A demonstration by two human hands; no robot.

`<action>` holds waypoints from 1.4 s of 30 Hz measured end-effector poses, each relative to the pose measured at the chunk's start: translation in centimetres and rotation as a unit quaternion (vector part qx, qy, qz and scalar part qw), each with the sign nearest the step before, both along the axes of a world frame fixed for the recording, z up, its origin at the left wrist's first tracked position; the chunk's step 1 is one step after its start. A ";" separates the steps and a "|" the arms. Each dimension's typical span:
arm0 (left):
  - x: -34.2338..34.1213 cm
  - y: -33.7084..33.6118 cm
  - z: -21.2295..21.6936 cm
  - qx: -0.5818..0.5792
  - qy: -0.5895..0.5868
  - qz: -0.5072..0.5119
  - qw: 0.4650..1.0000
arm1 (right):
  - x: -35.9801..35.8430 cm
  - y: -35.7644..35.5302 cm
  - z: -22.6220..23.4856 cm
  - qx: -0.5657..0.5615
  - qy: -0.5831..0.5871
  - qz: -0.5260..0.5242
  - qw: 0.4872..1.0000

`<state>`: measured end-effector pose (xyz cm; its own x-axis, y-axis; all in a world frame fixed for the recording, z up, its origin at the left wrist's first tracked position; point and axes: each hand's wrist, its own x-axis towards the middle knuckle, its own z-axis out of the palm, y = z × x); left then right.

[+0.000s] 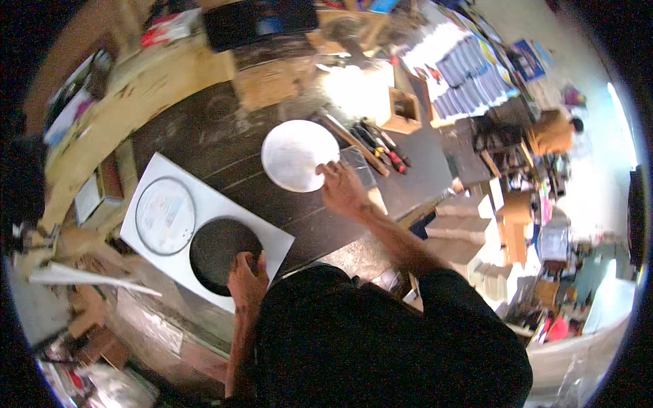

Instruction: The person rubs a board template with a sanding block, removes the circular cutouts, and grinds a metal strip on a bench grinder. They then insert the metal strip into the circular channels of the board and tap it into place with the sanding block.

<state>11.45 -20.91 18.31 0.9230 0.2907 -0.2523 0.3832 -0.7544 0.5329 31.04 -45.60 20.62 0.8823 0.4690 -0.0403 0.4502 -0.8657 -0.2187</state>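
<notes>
A white rectangular panel (160, 170) lies tilted across the near left edge of the dark bench. It bears two round openings. In the left one sits a whitish disc (165, 216) with faint markings; the other opening shows dark. My left hand (247, 280) is closed over the panel's rim at the dark opening, fingertips curled inside the edge. Farther right, my right hand (342, 188) grips the lower right edge of a round white disc (298, 155). Whether that disc is raised or resting on the bench, I cannot tell. Some blur softens the picture.
Beyond my right hand lie a wooden strip (355, 145) and several red-and-black-handled tools (384, 151). A small open wooden box (403, 111) stands behind them. Stacked printed sheets (473, 78) are at far right. A dark case (262, 24) sits at the back.
</notes>
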 end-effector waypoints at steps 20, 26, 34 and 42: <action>1.0 -4.4 -2.2 0.066 -0.019 0.011 0.998 | 9.0 -15.2 -4.1 -0.065 -0.092 0.384 0.916; -1.4 -5.9 -2.9 0.115 -0.126 0.075 0.983 | 3.2 -12.5 0.7 -0.065 -0.077 0.210 0.972; -0.6 -6.5 -2.5 0.123 -0.165 0.083 0.975 | -7.1 -6.0 -0.2 0.008 0.150 0.216 0.965; 1.6 -6.4 -1.4 0.122 -0.189 0.068 0.972 | -8.2 -5.7 -0.7 0.007 0.247 0.166 0.955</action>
